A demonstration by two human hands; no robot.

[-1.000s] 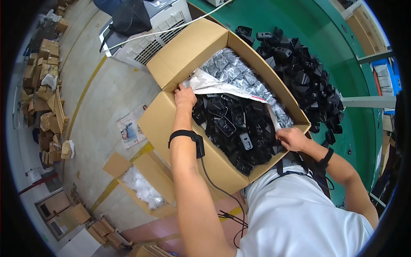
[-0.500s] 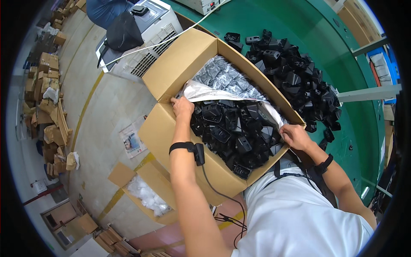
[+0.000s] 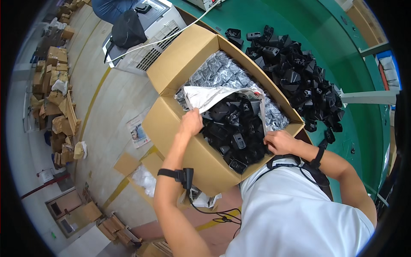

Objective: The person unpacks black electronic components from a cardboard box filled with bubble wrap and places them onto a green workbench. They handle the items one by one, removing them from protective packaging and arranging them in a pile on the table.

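Paper (image 3: 206, 96): left hand (image 3: 191, 122) and right hand (image 3: 279, 142) each pinch an edge; uneven pull could tear it, letting black parts (image 3: 239, 140) slide among plastic bags (image 3: 223, 71).

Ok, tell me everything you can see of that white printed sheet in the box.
The white sheet is creased, paper-like and printed, with a small red patch. It lies inside the cardboard box, its raised edge between silvery packs and black parts. The left hand and right hand each hold an edge.
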